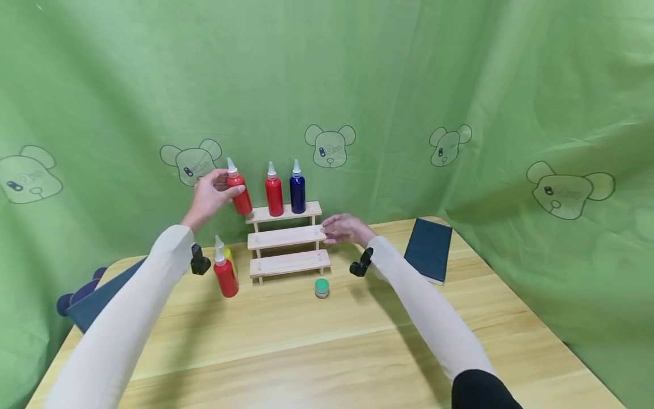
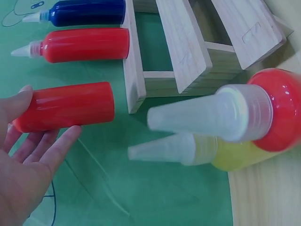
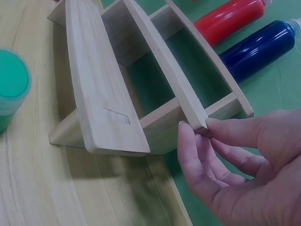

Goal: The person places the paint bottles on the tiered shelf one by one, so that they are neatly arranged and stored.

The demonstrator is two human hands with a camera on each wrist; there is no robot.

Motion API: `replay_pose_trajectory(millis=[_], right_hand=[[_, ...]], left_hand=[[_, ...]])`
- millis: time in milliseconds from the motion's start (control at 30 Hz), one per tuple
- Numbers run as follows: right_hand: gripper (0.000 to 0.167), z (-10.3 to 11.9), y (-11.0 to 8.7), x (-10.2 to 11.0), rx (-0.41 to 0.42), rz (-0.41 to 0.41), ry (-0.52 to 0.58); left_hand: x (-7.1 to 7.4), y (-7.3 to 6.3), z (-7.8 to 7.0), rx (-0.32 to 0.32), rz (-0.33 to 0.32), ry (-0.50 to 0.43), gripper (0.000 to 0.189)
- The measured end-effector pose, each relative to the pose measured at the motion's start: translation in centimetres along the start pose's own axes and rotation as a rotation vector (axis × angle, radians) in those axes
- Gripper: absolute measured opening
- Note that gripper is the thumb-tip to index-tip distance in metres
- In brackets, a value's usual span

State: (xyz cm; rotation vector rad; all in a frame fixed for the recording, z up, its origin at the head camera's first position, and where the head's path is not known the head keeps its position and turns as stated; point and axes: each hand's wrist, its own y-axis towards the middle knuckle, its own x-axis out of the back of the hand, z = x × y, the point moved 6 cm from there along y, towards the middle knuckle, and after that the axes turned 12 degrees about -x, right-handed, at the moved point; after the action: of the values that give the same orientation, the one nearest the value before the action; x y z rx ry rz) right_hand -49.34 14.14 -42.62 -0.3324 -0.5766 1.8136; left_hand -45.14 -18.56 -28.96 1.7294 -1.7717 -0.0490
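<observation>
My left hand (image 1: 208,196) grips a red squeeze bottle (image 2: 68,107) with a pale pointed cap, held slightly tilted at the left end of the top step. In the left wrist view the bottle's base is apart from the wooden three-step rack (image 1: 288,264). On that top step stand another red bottle (image 1: 274,196) and a dark blue bottle (image 1: 298,193). My right hand (image 1: 349,229) pinches the right end of the middle step (image 3: 174,70) between thumb and fingers. Left of the rack, a red bottle (image 1: 226,278) stands in front of a yellow bottle (image 2: 235,154), which it partly hides.
A small jar with a green lid (image 1: 322,287) stands before the rack's right end. A dark book (image 1: 429,250) lies at the right, and a dark blue item (image 1: 104,295) is partly behind the left arm. Green curtain (image 1: 383,85) borders the table (image 1: 286,352).
</observation>
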Motion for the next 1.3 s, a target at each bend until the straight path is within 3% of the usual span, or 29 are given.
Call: replay_pose_trajectory(millis=[200,600,867,1300], right_hand=[[0.025,0.0,-0.3,0.1,0.005,0.011,0.004],[0.027,-0.2,-0.9,0.6,0.000,0.006,-0.001],[0.030,0.0,-0.6,0.8,-0.005,-0.002,0.013],[0.037,-0.2,-0.5,0.5,-0.013,0.004,0.026]], left_hand=[[-1.1,0.2,0.4,0.035,0.040,0.001,0.062],[-3.3,0.6,0.8,0.025,0.063,0.008,0.059],[-4.1,1.4,0.3,0.007,0.078,0.068,0.058],[-4.0,1.3,0.6,0.011,0.083,0.075,0.055]])
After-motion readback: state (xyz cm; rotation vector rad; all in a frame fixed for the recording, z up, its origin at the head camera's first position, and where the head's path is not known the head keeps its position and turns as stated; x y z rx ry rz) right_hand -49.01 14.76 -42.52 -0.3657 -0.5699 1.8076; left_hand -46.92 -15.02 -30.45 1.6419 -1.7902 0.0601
